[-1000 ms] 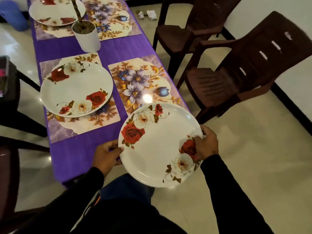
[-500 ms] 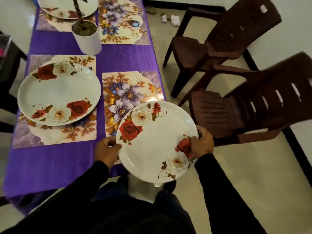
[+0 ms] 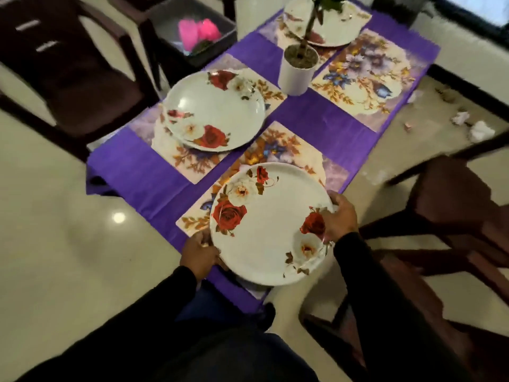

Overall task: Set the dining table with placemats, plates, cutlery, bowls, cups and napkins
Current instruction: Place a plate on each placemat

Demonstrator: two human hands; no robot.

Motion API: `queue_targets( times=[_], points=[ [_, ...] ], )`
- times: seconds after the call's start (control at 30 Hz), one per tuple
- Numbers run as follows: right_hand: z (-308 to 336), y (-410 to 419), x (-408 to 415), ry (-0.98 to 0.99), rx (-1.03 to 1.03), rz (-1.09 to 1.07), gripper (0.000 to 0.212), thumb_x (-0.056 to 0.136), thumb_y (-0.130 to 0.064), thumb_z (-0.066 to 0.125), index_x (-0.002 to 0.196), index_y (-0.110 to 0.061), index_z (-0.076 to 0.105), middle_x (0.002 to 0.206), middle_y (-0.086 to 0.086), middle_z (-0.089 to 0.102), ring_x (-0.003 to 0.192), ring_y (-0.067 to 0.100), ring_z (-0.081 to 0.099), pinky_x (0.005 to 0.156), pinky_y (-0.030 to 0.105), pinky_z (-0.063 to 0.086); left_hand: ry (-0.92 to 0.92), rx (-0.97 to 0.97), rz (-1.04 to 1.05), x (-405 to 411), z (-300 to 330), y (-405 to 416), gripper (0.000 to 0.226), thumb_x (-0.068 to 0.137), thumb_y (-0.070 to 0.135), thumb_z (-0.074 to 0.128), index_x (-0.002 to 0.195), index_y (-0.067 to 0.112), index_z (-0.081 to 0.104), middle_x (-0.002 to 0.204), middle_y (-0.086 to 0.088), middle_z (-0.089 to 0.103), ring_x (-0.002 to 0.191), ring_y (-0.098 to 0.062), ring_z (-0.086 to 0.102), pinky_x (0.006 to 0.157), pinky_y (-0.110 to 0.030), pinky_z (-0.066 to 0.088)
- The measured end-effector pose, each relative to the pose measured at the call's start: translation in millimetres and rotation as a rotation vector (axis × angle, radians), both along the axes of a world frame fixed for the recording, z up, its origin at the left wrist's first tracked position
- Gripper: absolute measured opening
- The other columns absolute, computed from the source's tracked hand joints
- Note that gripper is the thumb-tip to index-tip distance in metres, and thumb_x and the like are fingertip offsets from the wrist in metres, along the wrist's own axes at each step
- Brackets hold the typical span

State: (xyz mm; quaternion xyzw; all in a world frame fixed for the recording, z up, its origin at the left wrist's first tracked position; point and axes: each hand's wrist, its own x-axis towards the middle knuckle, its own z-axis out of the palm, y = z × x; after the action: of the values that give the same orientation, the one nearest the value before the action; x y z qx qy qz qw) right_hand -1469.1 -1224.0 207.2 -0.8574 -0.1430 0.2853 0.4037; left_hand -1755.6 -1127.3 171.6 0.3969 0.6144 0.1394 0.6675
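Both hands on one item. My left hand (image 3: 199, 255) grips the near-left rim of the rose plate (image 3: 271, 224), fingers curled under the edge, thumb side on top. My right hand (image 3: 340, 219) holds the right rim, thumb over the red rose print, the other fingers hidden beneath. Neither hand is nearer — the plate sits between them, roughly level.

Key relation: the plate hangs over the near placemat (image 3: 289, 153), which lies just beyond and under it, but the plate's near edge overhangs the table's near edge. I cannot tell whether it touches the mat yet. The mat's long axis runs from near-left to far-right; my judgement is that the plate needs to go forward, away from me, to centre on it.

Containers, moving far:
- second plate (image 3: 214, 111) on the far-left mat — nothing in it.
- white plant pot (image 3: 296, 71) mid-table on the purple cloth (image 3: 325, 119) — holds soil and a stem.
- bare floral placemat (image 3: 366, 75) far right — no plate.
- third plate (image 3: 327, 28) at the far end, partly behind the stem.
- dark tray (image 3: 192, 26) off the table, far left — pink items inside, blurred.
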Motion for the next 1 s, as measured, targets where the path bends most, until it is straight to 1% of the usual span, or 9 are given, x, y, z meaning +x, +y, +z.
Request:
queue_targets(
  times=[0.07, 0.17, 0.2, 0.27, 0.37, 0.47, 0.6, 0.77, 1.0],
  points=[
    [-4.9, 21.4, 12.0, 0.025, 0.023, 0.059, 0.042, 0.088, -0.001, 0.058, 0.126, -0.018, 0.062, 0.117, 0.004, 0.066, 0.101, 0.023, 0.064, 0.086, 0.032, 0.054, -0.030, -0.021, 0.091, 2.5, 1.9, -8.6, 0.049, 0.083, -0.024, 0.049, 0.103, 0.018, 0.066, 0.093, -0.003, 0.071, 0.072, -0.020, 0.068, 0.057, -0.031, 0.057],
    [-6.7, 47.9, 29.7, 0.030, 0.004, 0.110, 0.040, 0.089, 0.011, 0.052, 0.120, -0.012, 0.063, 0.106, 0.004, 0.069, 0.076, 0.005, 0.068, 0.057, 0.015, 0.053, -0.091, -0.056, 0.171, 8.9, -3.2, -15.5, 0.048, 0.085, -0.021, 0.052, 0.114, 0.015, 0.066, 0.107, -0.009, 0.070, 0.089, -0.025, 0.067, 0.075, -0.038, 0.057],
    [-8.4, 54.4, 35.5, 0.019, -0.011, 0.145, 0.038, 0.089, 0.009, 0.055, 0.118, -0.014, 0.064, 0.104, 0.002, 0.070, 0.078, 0.005, 0.068, 0.055, 0.015, 0.054, -0.116, -0.072, 0.204, 10.8, -4.3, -18.5, 0.048, 0.085, -0.020, 0.053, 0.118, 0.012, 0.064, 0.110, -0.011, 0.069, 0.092, -0.026, 0.067, 0.074, -0.037, 0.057],
    [-14.5, 69.9, 48.8, -0.004, -0.033, 0.201, 0.032, 0.089, -0.002, 0.060, 0.116, -0.018, 0.066, 0.107, 0.001, 0.070, 0.090, 0.019, 0.069, 0.064, 0.023, 0.060, -0.118, -0.080, 0.249, 16.9, -6.5, -21.7, 0.046, 0.085, -0.017, 0.056, 0.121, 0.010, 0.062, 0.116, -0.014, 0.067, 0.098, -0.027, 0.067, 0.070, -0.033, 0.057],
    [-16.6, 93.4, 64.5, -0.096, -0.084, 0.306, 0.027, 0.088, 0.000, 0.062, 0.112, -0.012, 0.066, 0.105, 0.003, 0.068, 0.090, 0.019, 0.065, 0.063, 0.014, 0.052, -0.110, -0.077, 0.331, 28.6, -5.2, -23.6, 0.045, 0.087, -0.013, 0.059, 0.126, 0.009, 0.058, 0.119, -0.013, 0.065, 0.105, -0.030, 0.067, 0.074, -0.033, 0.059],
    [-23.7, 107.7, 79.9, -0.173, -0.147, 0.418, 0.028, 0.084, -0.001, 0.067, 0.112, -0.004, 0.069, 0.107, 0.009, 0.070, 0.097, 0.023, 0.065, 0.074, 0.024, 0.047, -0.069, -0.088, 0.442, 38.3, -4.2, -26.9, 0.043, 0.088, -0.007, 0.063, 0.127, 0.011, 0.058, 0.117, -0.009, 0.067, 0.106, -0.028, 0.068, 0.081, -0.038, 0.060],
    [-42.6, 131.7, 105.5, -0.226, -0.211, 0.587, 0.018, 0.081, -0.007, 0.073, 0.097, -0.015, 0.070, 0.092, 0.004, 0.071, 0.091, 0.028, 0.068, 0.082, 0.043, 0.057, 0.095, -0.005, 0.573, 54.2, -9.6, -32.3, 0.027, 0.087, -0.002, 0.068, 0.111, 0.010, 0.067, 0.105, -0.007, 0.071, 0.094, -0.025, 0.071, 0.078, -0.042, 0.063],
    [-53.0, 147.1, 127.0, -0.120, -0.123, 0.753, 0.022, 0.080, -0.007, 0.078, 0.093, -0.015, 0.063, 0.082, 0.001, 0.065, 0.079, 0.024, 0.064, 0.075, 0.037, 0.054, 0.282, 0.060, 0.782, 84.7, -13.8, -51.3, 0.013, 0.084, 0.011, 0.079, 0.080, 0.019, 0.070, 0.081, 0.002, 0.073, 0.073, -0.022, 0.069, 0.078, -0.043, 0.062],
    [-56.8, 148.4, 148.0, 0.138, -0.067, 0.779, 0.019, 0.079, -0.004, 0.080, 0.091, -0.008, 0.066, 0.085, 0.010, 0.070, 0.072, 0.020, 0.064, 0.062, 0.029, 0.054, 0.323, -0.015, 1.000, 126.2, -17.5, -82.8, 0.031, 0.078, 0.019, 0.086, 0.104, 0.012, 0.072, 0.101, -0.004, 0.075, 0.089, -0.025, 0.072, 0.080, -0.046, 0.062]
  ],
)
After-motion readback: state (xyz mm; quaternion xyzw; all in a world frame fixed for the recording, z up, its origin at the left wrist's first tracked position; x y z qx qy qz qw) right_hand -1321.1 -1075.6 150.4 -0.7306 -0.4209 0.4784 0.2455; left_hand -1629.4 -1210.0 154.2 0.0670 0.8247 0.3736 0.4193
